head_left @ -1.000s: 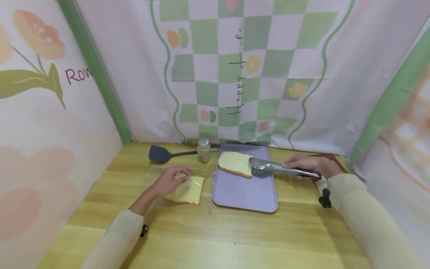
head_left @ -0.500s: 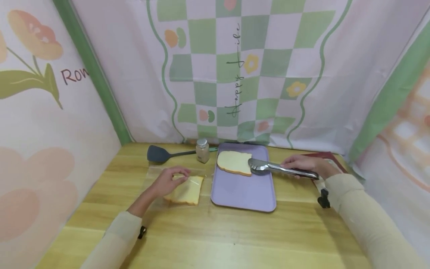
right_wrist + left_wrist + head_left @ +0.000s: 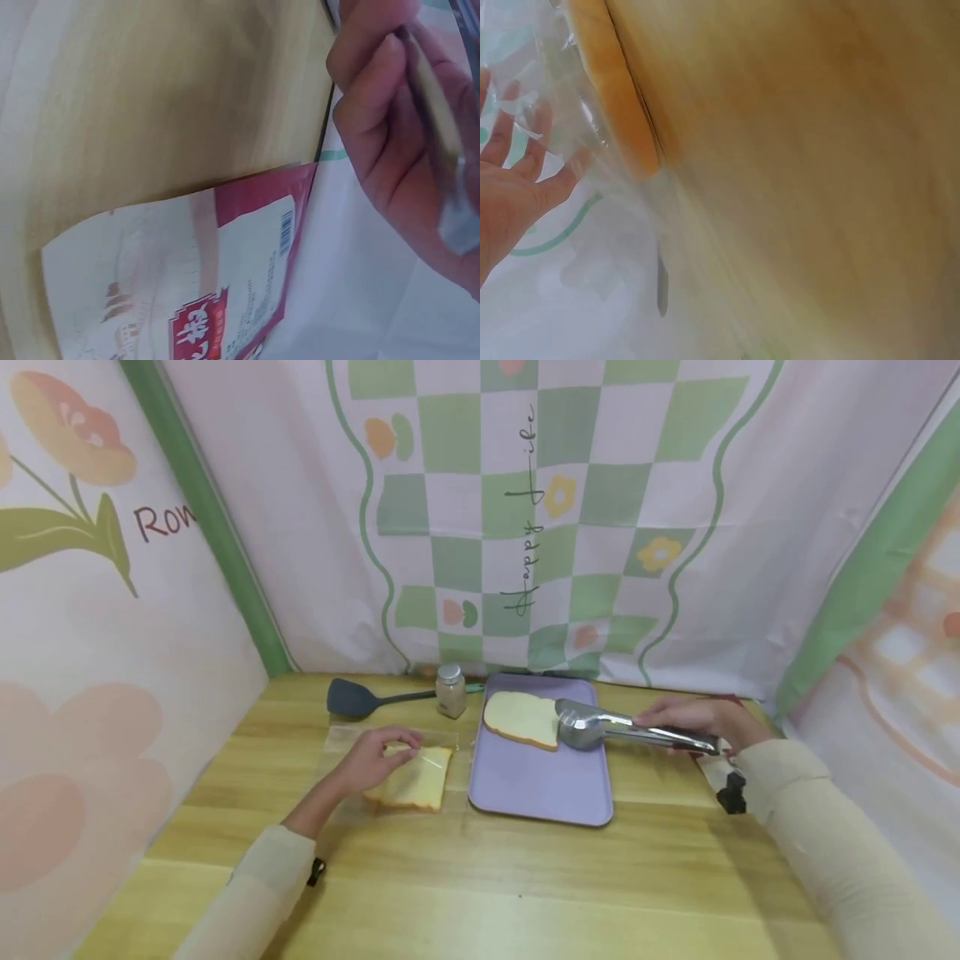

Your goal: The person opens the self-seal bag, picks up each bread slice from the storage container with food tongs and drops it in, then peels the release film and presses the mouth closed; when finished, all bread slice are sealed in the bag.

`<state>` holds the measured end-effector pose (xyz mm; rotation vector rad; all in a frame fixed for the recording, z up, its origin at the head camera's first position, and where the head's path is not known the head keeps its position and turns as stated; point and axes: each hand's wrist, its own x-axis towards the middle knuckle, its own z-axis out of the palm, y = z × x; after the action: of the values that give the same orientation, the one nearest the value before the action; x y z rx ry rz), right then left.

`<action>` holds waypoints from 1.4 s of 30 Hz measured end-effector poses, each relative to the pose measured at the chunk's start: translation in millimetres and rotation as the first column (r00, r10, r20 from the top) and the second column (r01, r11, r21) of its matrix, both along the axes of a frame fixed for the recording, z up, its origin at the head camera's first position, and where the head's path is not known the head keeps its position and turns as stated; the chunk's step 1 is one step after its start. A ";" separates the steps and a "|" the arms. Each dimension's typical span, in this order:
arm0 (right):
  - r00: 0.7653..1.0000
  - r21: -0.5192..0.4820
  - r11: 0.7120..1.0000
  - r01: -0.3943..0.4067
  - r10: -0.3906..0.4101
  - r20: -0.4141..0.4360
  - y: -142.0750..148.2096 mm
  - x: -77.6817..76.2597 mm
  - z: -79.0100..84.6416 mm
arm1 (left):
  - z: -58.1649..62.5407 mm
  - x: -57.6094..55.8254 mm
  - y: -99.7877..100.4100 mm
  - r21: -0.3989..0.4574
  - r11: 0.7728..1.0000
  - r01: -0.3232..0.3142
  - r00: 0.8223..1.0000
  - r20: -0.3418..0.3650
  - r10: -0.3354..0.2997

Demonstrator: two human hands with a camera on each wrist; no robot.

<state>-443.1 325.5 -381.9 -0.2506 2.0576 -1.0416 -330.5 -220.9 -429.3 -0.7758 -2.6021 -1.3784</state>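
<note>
My left hand [image 3: 369, 762] lies over a bread slice [image 3: 412, 783] in a clear plastic bag [image 3: 341, 740]. In the left wrist view its fingers [image 3: 532, 161] are spread and relaxed against the plastic, beside the brown crust [image 3: 622, 97]. My right hand [image 3: 686, 714] grips metal tongs [image 3: 581, 727] by their handle. Over the lilac tray [image 3: 542, 792], the tongs' heads reach the right edge of another bread slice [image 3: 519, 718]; whether they pinch it I cannot tell. The right wrist view shows curled fingers [image 3: 367, 105] around one tong arm [image 3: 439, 120].
A dark spatula [image 3: 352, 699] lies behind the bag, its handle passing behind a small glass jar [image 3: 451, 693] with a silver lid. A red and white printed pouch [image 3: 157, 262] lies under my right wrist. Fabric curtains [image 3: 517, 527] close off the table's back and sides.
The tongs have turned slightly at the bread's right edge, and their arms show further apart. My left hand stays over the bagged slice. The head view has shifted a little.
</note>
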 end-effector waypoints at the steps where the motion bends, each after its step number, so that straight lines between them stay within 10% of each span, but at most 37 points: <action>1: 1.000 -0.018 1.000 0.006 -0.006 0.016 2.0 1.1 -1.8 | 0.1 -0.2 0.8 -0.001 1.000 0.001 1.000 0.000 -0.001; 17: 0.997 -0.088 0.995 -0.052 0.057 0.053 6.9 5.0 -2.2 | 4.6 -1.5 9.8 -0.027 0.999 0.045 0.999 -0.011 -0.045; 42: 0.974 -0.038 0.998 -0.050 0.041 -0.221 -24.6 0.2 -26.7 | 3.6 9.1 0.2 -0.057 0.998 -0.023 1.000 -0.017 0.022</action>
<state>-442.9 300.9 -408.6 -0.4516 2.2164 -1.0714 -321.5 -220.7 -425.7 -0.7589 -2.6399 -1.2917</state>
